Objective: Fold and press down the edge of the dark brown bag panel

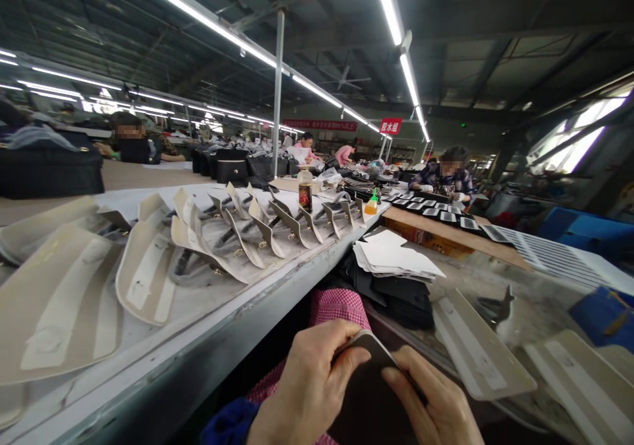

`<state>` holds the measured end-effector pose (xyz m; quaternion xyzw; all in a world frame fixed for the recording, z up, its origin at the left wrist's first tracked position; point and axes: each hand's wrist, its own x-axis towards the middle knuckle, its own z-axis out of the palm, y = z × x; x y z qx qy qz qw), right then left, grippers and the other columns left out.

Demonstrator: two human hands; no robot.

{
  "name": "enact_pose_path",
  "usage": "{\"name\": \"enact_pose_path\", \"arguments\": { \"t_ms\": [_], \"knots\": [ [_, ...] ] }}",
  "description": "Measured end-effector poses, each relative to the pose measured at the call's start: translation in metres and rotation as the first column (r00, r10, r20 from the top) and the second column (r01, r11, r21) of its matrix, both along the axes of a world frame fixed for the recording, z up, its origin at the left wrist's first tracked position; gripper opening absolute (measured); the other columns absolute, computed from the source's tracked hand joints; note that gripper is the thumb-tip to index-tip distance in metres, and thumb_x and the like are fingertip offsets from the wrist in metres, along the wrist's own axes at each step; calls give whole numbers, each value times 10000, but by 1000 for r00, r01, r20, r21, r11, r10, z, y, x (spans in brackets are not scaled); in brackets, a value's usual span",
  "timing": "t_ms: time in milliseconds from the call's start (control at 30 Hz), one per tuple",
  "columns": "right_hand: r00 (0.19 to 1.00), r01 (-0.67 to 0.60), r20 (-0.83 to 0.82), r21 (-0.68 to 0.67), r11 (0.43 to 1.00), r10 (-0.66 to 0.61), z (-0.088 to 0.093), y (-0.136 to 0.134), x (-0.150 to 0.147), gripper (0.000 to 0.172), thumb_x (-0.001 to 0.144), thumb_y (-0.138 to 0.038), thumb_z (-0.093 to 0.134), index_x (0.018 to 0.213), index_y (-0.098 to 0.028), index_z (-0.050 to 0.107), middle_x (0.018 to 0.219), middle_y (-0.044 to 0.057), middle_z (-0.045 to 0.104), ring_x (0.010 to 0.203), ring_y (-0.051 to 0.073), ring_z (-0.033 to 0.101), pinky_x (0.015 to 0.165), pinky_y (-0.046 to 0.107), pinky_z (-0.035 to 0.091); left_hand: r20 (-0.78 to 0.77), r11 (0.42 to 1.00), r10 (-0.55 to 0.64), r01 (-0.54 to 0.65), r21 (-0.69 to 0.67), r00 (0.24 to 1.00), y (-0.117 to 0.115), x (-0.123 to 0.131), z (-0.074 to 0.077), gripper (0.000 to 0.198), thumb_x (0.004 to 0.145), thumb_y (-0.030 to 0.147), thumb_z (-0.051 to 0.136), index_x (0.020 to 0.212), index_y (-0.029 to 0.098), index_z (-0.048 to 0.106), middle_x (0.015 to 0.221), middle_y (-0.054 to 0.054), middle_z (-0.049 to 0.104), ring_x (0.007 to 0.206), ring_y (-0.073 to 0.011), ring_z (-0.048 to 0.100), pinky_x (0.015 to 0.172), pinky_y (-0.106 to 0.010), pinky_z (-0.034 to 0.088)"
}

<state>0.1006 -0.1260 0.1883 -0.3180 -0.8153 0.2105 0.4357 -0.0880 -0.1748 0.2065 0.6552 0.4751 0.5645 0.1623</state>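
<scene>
I have the left hand point(307, 389) curled over the top edge of the dark panel point(369, 399), thumb pinching it. The right hand point(438, 409) grips its right side, fingers bent. The panel sits below the near edge of the worktable point(222, 329).

A long factory hall under a dark steel roof.
Tube lights point(198, 16) run away toward twelve o'clock, a ceiling fan point(344, 78) between the rows; a grey pole point(277, 95) stands at eleven beyond the long desk point(277, 281), a red banner point(321, 125) behind, bright windows point(579, 141) at two.
</scene>
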Motion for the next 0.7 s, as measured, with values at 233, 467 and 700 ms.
{"name": "enact_pose_path", "arguments": {
  "t_ms": [233,467,700],
  "knots": [
    [984,29,171,84,996,-43,18,2,-7,322,1048,-357,502,754,-232,545,652,-41,571,545,126,561,555,207,445,-301,956,158,-69,286,940,5,-9,11,56,990,189,615,981,168,665,795,-27,722,724,-190,644,694,-281,512],
    [974,65,210,103,993,-85,33,-1,-12,462,1061,-432,436,643,-236,423,561,-49,524,471,121,498,466,222,376,-532,843,427,-108,527,731,7,-9,19,125,1006,149,582,915,138,666,759,-38,717,680,-206,562,646,-344,397],
    [964,36,259,86,996,-57,34,-2,-10,446,1052,-390,466,639,-236,400,549,-54,533,469,121,501,467,226,365,-549,823,422,-51,566,722,24,-6,-1,307,1010,76,492,755,163,639,605,-27,602,615,-205,482,623,-376,297]
  ]
}}
